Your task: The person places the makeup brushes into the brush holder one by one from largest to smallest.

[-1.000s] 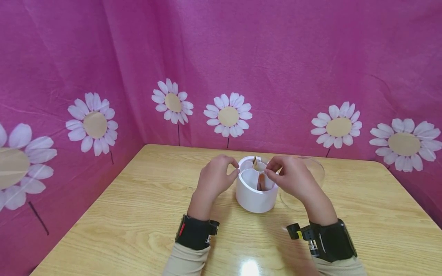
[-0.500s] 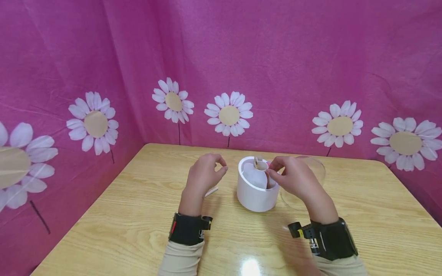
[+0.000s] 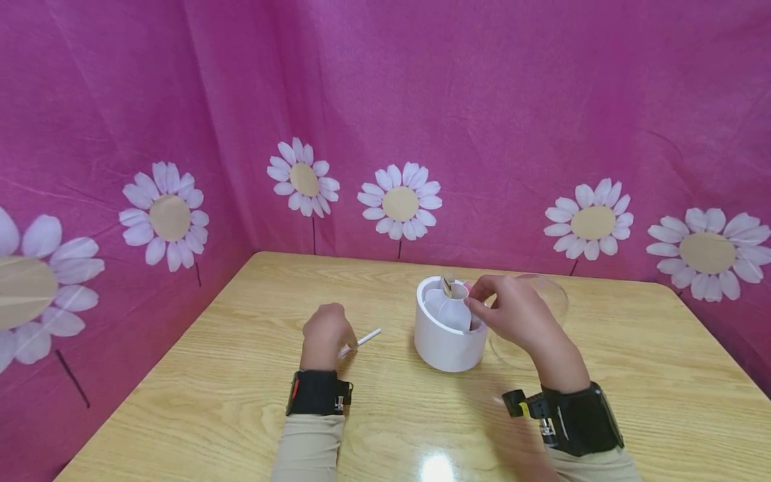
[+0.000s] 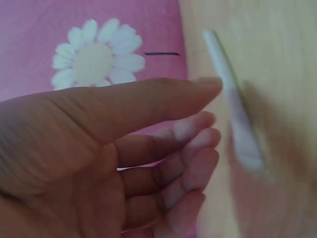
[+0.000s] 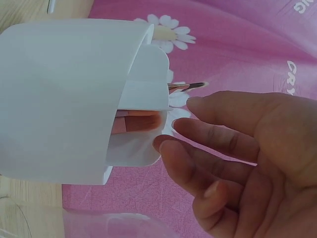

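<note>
On the table, left of a white round holder (image 3: 450,345), lies a slim white stick (image 3: 369,336). My left hand (image 3: 328,331) is low over its near end. In the left wrist view, the thumb tip overlaps the stick (image 4: 233,99) while the fingers curve loosely below, with nothing gripped. Inside the holder, a white divided insert (image 5: 143,84) carries makeup brushes; one has orange-brown bristles (image 5: 143,122), and a thin dark-tipped brush (image 5: 193,87) sticks out. My right hand (image 3: 512,311) is at the insert's upper right edge, its fingers loosely bent around nothing.
A clear transparent cover (image 3: 551,298) lies on the wooden table (image 3: 632,375) behind and right of the holder, partly hidden by my right hand. A pink cloth (image 3: 482,120) with white flowers hangs along the table's back and left edges.
My left hand has left the holder's rim and come left and down to the white stick. The insert has turned, so the orange-brown bristles no longer show from the head. My right hand stays near it.
</note>
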A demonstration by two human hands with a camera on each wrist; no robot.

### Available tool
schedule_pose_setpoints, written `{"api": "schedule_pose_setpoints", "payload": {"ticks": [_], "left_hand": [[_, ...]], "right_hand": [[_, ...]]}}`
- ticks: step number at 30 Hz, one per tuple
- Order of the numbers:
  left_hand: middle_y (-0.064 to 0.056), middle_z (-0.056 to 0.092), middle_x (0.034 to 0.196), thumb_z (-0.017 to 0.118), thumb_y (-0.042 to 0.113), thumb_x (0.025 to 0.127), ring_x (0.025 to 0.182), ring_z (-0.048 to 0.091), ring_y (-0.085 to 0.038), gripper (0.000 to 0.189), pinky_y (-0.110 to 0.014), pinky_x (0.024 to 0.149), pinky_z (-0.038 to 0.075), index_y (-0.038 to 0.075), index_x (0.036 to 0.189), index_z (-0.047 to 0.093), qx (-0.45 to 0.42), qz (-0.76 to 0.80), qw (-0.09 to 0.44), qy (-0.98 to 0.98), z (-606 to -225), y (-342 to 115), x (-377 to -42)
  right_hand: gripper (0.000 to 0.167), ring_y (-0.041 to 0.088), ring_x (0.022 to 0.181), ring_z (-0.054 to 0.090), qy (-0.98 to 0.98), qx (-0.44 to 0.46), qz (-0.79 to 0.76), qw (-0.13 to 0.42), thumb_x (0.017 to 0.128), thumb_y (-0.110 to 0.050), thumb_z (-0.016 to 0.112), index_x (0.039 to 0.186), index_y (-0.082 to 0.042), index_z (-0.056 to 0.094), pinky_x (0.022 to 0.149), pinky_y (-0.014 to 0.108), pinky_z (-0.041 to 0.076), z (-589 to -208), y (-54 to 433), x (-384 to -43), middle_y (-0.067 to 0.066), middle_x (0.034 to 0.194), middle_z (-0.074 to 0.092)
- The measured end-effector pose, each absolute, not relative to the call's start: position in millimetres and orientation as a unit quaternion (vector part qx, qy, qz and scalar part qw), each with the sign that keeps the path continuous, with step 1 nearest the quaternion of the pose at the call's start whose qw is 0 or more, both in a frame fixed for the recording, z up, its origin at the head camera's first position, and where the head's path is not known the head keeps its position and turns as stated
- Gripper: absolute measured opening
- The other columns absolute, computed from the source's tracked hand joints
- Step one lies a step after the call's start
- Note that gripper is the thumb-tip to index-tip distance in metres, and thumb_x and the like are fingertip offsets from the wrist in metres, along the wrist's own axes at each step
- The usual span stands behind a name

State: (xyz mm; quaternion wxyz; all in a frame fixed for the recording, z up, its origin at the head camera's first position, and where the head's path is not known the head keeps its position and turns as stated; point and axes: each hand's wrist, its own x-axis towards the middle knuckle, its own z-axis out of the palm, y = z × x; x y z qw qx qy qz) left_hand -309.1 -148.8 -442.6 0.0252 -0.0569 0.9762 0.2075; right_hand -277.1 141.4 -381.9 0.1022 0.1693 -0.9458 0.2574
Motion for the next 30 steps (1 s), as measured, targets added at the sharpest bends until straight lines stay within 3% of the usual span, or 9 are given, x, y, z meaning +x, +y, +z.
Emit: {"api": "schedule_pose_setpoints", "payload": {"ticks": [4, 12, 18, 21, 24, 30], "left_hand": [[-0.008, 0.057, 0.077, 0.086, 0.006, 0.071, 0.068, 0.054, -0.021, 0.027, -0.036, 0.062, 0.052, 0.000, 0.087, 0.065, -0.067, 0.211, 0.053, 0.974, -451.2, -152.4, -310.2], [-0.006, 0.055, 0.071, 0.080, 0.006, 0.077, 0.062, 0.052, -0.020, 0.017, -0.030, 0.054, 0.044, 0.001, 0.081, 0.065, -0.044, 0.211, 0.050, 0.975, -455.4, -147.0, -313.8], [-0.006, 0.057, 0.075, 0.074, 0.008, 0.085, 0.066, 0.049, -0.019, 0.012, -0.033, 0.059, 0.045, 0.001, 0.080, 0.066, -0.015, 0.241, 0.035, 0.970, -450.0, -146.5, -319.4], [-0.003, 0.061, 0.076, 0.072, 0.008, 0.085, 0.066, 0.052, -0.016, 0.010, -0.032, 0.061, 0.046, 0.005, 0.077, 0.068, 0.000, 0.276, -0.007, 0.961, -446.5, -147.2, -322.2], [-0.001, 0.066, 0.079, 0.073, 0.009, 0.086, 0.071, 0.060, -0.015, 0.004, -0.032, 0.065, 0.050, 0.008, 0.083, 0.071, 0.026, 0.330, -0.084, 0.940, -443.1, -145.7, -324.8], [-0.005, 0.071, 0.081, 0.081, 0.016, 0.087, 0.078, 0.067, -0.021, 0.012, -0.036, 0.073, 0.055, 0.007, 0.088, 0.072, 0.084, 0.416, -0.209, 0.881, -434.7, -136.0, -327.5]], "right_hand": [[0.013, 0.019, 0.071, 0.059, -0.946, 0.169, 0.258, 0.100, 0.093, -0.018, 0.070, 0.094, -0.005, 0.073, 0.062, 0.032, 0.048, -382.1, 141.1, -277.5, 0.007, 0.092, 0.073], [0.013, 0.019, 0.071, 0.059, -0.946, 0.169, 0.259, 0.095, 0.094, -0.017, 0.069, 0.093, -0.005, 0.072, 0.062, 0.031, 0.049, -382.2, 141.7, -277.9, 0.008, 0.092, 0.072], [0.012, 0.019, 0.071, 0.058, -0.945, 0.172, 0.258, 0.102, 0.093, -0.017, 0.070, 0.092, -0.006, 0.072, 0.062, 0.031, 0.048, -383.1, 141.3, -277.0, 0.007, 0.090, 0.072], [0.012, 0.019, 0.071, 0.057, -0.946, 0.169, 0.258, 0.102, 0.093, -0.018, 0.070, 0.093, -0.006, 0.072, 0.062, 0.031, 0.048, -382.5, 141.1, -276.1, 0.007, 0.091, 0.072], [0.013, 0.019, 0.071, 0.057, -0.946, 0.166, 0.259, 0.099, 0.093, -0.018, 0.070, 0.094, -0.005, 0.072, 0.062, 0.031, 0.047, -381.9, 140.9, -275.5, 0.007, 0.091, 0.072], [0.013, 0.020, 0.072, 0.057, -0.946, 0.167, 0.260, 0.097, 0.094, -0.018, 0.070, 0.095, -0.005, 0.072, 0.062, 0.031, 0.047, -380.7, 140.1, -275.6, 0.007, 0.092, 0.072]]}}
